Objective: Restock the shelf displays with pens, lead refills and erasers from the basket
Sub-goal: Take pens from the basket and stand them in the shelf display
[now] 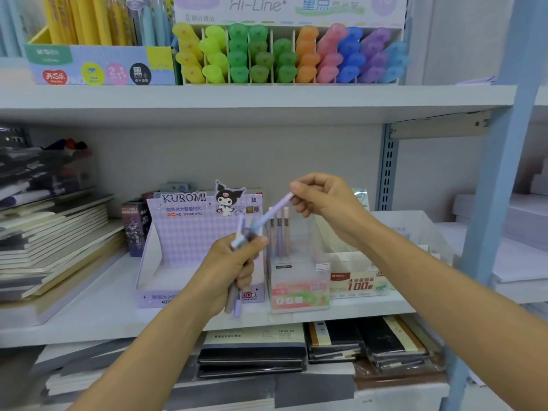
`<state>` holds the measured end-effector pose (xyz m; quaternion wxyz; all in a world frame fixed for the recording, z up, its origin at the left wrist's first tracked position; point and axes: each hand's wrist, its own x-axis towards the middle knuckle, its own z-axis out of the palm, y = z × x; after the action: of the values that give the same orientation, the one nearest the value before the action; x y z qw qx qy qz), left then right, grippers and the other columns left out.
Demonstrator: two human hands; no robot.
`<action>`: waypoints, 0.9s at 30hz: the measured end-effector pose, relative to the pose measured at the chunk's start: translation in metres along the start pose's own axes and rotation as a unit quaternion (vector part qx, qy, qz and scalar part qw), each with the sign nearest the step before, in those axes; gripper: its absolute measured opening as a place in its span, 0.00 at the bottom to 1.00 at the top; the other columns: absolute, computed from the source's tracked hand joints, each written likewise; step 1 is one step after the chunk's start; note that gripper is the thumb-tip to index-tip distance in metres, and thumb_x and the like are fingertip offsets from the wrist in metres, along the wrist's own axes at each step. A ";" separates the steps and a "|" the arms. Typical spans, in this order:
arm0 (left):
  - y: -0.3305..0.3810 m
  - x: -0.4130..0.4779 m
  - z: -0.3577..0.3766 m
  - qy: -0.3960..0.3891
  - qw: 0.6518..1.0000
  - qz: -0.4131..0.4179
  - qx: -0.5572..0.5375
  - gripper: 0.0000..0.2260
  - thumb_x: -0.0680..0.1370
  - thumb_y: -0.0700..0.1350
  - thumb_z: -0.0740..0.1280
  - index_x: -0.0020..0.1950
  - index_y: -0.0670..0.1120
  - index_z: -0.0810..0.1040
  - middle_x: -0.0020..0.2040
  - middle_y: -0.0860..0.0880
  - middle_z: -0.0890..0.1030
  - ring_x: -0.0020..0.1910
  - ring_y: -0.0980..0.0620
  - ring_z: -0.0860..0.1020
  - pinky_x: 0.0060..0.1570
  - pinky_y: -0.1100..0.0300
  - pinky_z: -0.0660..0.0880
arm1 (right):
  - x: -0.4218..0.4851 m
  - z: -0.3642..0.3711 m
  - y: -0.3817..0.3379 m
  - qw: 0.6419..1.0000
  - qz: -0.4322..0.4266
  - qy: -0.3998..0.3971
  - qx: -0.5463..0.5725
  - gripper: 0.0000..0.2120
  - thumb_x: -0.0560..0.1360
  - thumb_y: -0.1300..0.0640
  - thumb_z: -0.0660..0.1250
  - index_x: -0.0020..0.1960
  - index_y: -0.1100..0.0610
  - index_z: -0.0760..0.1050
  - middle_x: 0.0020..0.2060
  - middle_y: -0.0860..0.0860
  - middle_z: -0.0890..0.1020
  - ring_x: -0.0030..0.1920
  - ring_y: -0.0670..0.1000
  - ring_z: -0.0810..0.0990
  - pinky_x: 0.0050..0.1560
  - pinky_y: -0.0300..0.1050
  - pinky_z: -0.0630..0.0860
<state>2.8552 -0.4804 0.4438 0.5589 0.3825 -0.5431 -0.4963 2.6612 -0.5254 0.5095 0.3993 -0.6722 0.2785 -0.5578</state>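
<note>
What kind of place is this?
Most likely a stationery shop's retail shelving: colour-sorted highlighters in a branded rack, a Kuromi display box of the countertop retail kind, and stacked notebooks on the shelf alongside.

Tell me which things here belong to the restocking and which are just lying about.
Job: left hand gripping a bundle of tubes; right hand pinching a single tube; purple display box; clear display box.
Lying about: highlighters; notebook stack; black notebooks below.
</note>
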 end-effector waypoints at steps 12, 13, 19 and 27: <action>0.016 0.002 0.023 0.129 0.970 0.092 -0.184 0.06 0.65 0.47 0.74 0.39 0.49 0.81 0.45 0.43 0.77 0.19 0.57 0.58 0.18 0.66 0.59 | -0.026 -0.007 0.011 0.978 0.027 -0.151 -0.139 0.07 0.75 0.57 0.71 0.49 0.61 0.81 0.42 0.55 0.86 0.42 0.50 0.84 0.43 0.38 0.79; 0.017 0.001 0.024 0.135 0.973 0.097 -0.163 0.08 0.65 0.48 0.75 0.41 0.48 0.81 0.46 0.41 0.77 0.19 0.57 0.58 0.18 0.66 0.59 | -0.025 -0.005 0.009 0.978 0.010 -0.139 -0.159 0.08 0.76 0.56 0.70 0.50 0.60 0.82 0.42 0.53 0.86 0.42 0.48 0.83 0.44 0.38 0.79; 0.020 0.002 0.040 0.137 0.982 0.126 -0.027 0.09 0.69 0.45 0.75 0.44 0.44 0.79 0.24 0.54 0.74 0.17 0.59 0.62 0.19 0.68 0.60 | -0.007 0.011 -0.010 0.993 -0.045 -0.042 -0.102 0.12 0.73 0.53 0.73 0.53 0.58 0.80 0.44 0.56 0.84 0.40 0.46 0.82 0.40 0.39 0.78; 0.020 0.013 0.035 0.102 0.992 0.074 0.006 0.06 0.80 0.45 0.65 0.47 0.43 0.78 0.34 0.49 0.73 0.22 0.55 0.58 0.21 0.64 0.58 | 0.003 -0.006 -0.011 0.999 -0.034 -0.018 -0.024 0.07 0.75 0.63 0.69 0.53 0.61 0.80 0.43 0.57 0.85 0.43 0.50 0.84 0.43 0.37 0.80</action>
<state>2.8222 -0.4844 0.4703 0.6441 0.3934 -0.5130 -0.4089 2.6550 -0.5240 0.5206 0.3690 -0.7005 0.2610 -0.5522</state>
